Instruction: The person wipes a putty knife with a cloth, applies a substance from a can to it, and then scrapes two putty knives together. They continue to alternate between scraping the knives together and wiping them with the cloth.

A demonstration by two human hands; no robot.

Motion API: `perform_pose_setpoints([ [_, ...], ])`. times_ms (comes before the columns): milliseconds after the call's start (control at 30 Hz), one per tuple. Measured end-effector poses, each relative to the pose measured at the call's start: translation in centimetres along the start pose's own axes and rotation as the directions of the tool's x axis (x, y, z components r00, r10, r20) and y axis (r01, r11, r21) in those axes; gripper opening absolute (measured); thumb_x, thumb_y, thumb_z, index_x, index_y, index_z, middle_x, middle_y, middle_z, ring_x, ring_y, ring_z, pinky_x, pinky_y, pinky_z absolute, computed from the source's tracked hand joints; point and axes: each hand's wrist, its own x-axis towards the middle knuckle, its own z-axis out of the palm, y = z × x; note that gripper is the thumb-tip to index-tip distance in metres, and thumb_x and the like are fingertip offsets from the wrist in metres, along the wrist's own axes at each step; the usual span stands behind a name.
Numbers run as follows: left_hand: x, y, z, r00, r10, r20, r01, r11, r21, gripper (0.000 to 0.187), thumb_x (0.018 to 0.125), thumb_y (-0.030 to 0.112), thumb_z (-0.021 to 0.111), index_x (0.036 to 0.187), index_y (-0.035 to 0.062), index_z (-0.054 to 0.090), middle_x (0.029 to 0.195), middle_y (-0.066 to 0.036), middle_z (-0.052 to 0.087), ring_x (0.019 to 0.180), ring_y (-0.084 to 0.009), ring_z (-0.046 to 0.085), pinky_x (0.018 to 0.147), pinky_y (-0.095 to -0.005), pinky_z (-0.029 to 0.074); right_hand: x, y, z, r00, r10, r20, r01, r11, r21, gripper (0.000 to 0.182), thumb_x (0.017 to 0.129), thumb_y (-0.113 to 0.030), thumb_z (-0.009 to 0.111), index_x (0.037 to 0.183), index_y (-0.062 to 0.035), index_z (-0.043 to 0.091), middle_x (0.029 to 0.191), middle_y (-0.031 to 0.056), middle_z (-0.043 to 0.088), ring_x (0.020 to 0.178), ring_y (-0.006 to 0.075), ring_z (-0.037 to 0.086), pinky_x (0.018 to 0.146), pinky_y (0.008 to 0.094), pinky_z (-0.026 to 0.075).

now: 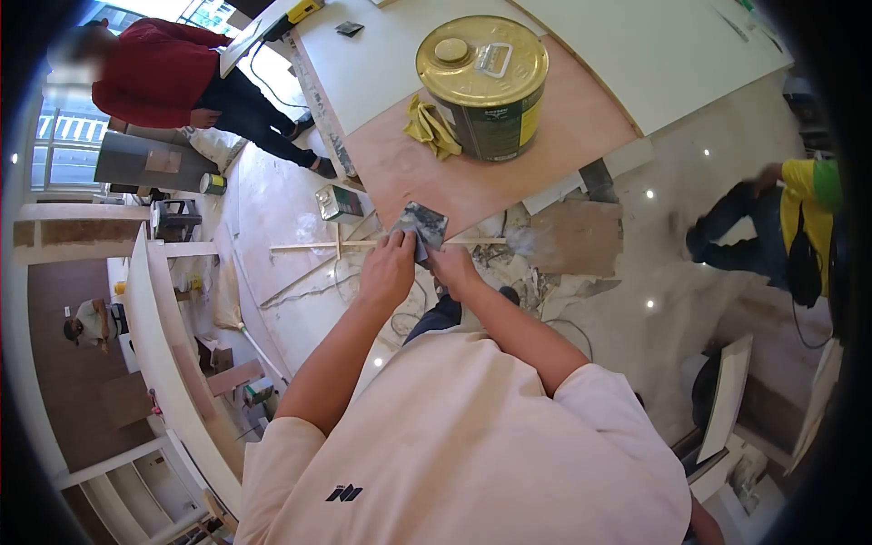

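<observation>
A folded piece of sandpaper (pixel 424 221), dark grey and smeared with pale dust, is held in front of me at the near edge of the table. My left hand (pixel 391 271) pinches its left side, fingers bent over the lower edge. Closed against its lower right side is my right hand (pixel 454 271), with its fingertips partly hidden. Just beyond my hands lies the reddish wooden board (pixel 391 150) on the table. A large metal can (pixel 495 123) with a gold lid stands on that board, a crumpled yellow cloth (pixel 431 128) beside it.
A small dark square (pixel 349 29) and a yellow power tool (pixel 302 11) lie at the table's far end. A person in red (pixel 159 73) stands at the left, another in yellow (pixel 804 209) at the right. Scraps, a square tin (pixel 339 203) and wooden strips litter the floor.
</observation>
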Motion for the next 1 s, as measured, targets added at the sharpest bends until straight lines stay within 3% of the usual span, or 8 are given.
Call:
perform_pose_setpoints([
  [167, 1.7, -0.5, -0.6, 0.982, -0.041, 0.185, 0.029, 0.997, 0.066, 0.032, 0.085, 0.009, 0.053, 0.116, -0.0006, 0.054, 0.103, -0.016, 0.065, 0.092, -0.0326, 0.065, 0.076, -0.0416, 0.053, 2.4, 2.3, 0.1, 0.983, -0.145, -0.109, 0.121, 0.973, -0.198, 0.042, 0.084, -0.034, 0.072, 0.066, 0.0027, 0.064, 0.061, 0.0119, 0.063, 0.053, 0.0194, 0.056, 0.053, 0.0352, 0.042],
  [267, 2.1, -0.3, -1.0, 0.967, -0.08, 0.243, 0.054, 0.992, 0.115, 0.028, 0.086, 0.009, 0.053, 0.112, -0.0009, 0.054, 0.102, -0.017, 0.065, 0.09, -0.0337, 0.065, 0.077, -0.0424, 0.053, 1.6, 1.3, 0.5, 0.965, -0.203, -0.164, 0.134, 0.925, -0.356, 0.038, 0.082, -0.03, 0.074, 0.063, 0.0008, 0.062, 0.059, 0.0082, 0.06, 0.049, 0.0142, 0.051, 0.045, 0.0325, 0.038],
  [367, 1.9, -1.2, -1.1, 0.964, -0.078, 0.252, 0.059, 0.995, 0.08, 0.026, 0.086, 0.009, 0.053, 0.11, -0.0011, 0.054, 0.104, -0.017, 0.065, 0.09, -0.0345, 0.066, 0.077, -0.0439, 0.053, 1.4, 1.7, 0.7, 0.96, -0.234, -0.155, 0.188, 0.945, -0.266, 0.045, 0.084, -0.037, 0.069, 0.066, 0.0033, 0.066, 0.061, 0.0173, 0.063, 0.057, 0.0258, 0.062, 0.059, 0.0392, 0.046],
  [567, 2.1, -1.6, -1.6, 0.967, -0.021, 0.254, 0.006, 0.998, 0.06, 0.028, 0.085, 0.009, 0.054, 0.111, -0.0015, 0.054, 0.105, -0.018, 0.065, 0.093, -0.0352, 0.065, 0.077, -0.0449, 0.053, 1.7, 1.5, 0.3, 0.972, -0.192, -0.137, 0.121, 0.904, -0.409, 0.048, 0.084, -0.042, 0.067, 0.07, 0.0031, 0.067, 0.068, 0.0217, 0.065, 0.067, 0.0341, 0.065, 0.066, 0.0431, 0.047],
  [767, 2.2, -1.3, -0.9, 0.972, -0.038, 0.231, 0.015, 0.995, 0.099, 0.033, 0.086, 0.01, 0.053, 0.117, -0.0003, 0.053, 0.104, -0.017, 0.065, 0.093, -0.0342, 0.066, 0.077, -0.0453, 0.054, 0.4, 0.3, 0.1, 0.963, -0.242, -0.117, 0.164, 0.872, -0.462, 0.049, 0.085, -0.043, 0.066, 0.072, 0.0031, 0.068, 0.074, 0.0237, 0.066, 0.071, 0.037, 0.065, 0.067, 0.0438, 0.048],
  [900, 1.2, -0.8, -0.5, 0.982, -0.019, 0.187, -0.013, 0.986, 0.169, 0.032, 0.086, 0.009, 0.051, 0.117, -0.0001, 0.053, 0.103, -0.018, 0.065, 0.091, -0.0344, 0.066, 0.077, -0.0453, 0.054, 0.3, -0.1, 0.0, 0.975, -0.203, -0.094, 0.144, 0.891, -0.43, 0.048, 0.085, -0.043, 0.066, 0.071, 0.0022, 0.068, 0.073, 0.0223, 0.066, 0.069, 0.0363, 0.065, 0.066, 0.0437, 0.048],
  [933, 2.0, -0.4, -1.0, 0.952, -0.121, 0.28, 0.079, 0.985, 0.155, 0.03, 0.086, 0.009, 0.051, 0.115, 0.0005, 0.052, 0.104, -0.018, 0.064, 0.089, -0.0353, 0.066, 0.074, -0.0456, 0.054, 0.6, 0.0, 0.0, 0.974, -0.202, -0.1, 0.145, 0.902, -0.406, 0.048, 0.085, -0.044, 0.066, 0.071, 0.0022, 0.068, 0.073, 0.0224, 0.066, 0.069, 0.0363, 0.065, 0.066, 0.0438, 0.048],
  [1000, 2.7, -1.4, -0.5, 0.974, -0.067, 0.218, 0.038, 0.99, 0.133, 0.029, 0.086, 0.008, 0.052, 0.114, 0.0007, 0.052, 0.104, -0.019, 0.064, 0.089, -0.0355, 0.066, 0.073, -0.0459, 0.054, 0.6, 0.6, 0.2, 0.977, -0.186, -0.103, 0.137, 0.922, -0.362, 0.048, 0.084, -0.044, 0.066, 0.07, 0.0022, 0.068, 0.072, 0.0226, 0.066, 0.069, 0.0364, 0.065, 0.066, 0.0439, 0.048],
])
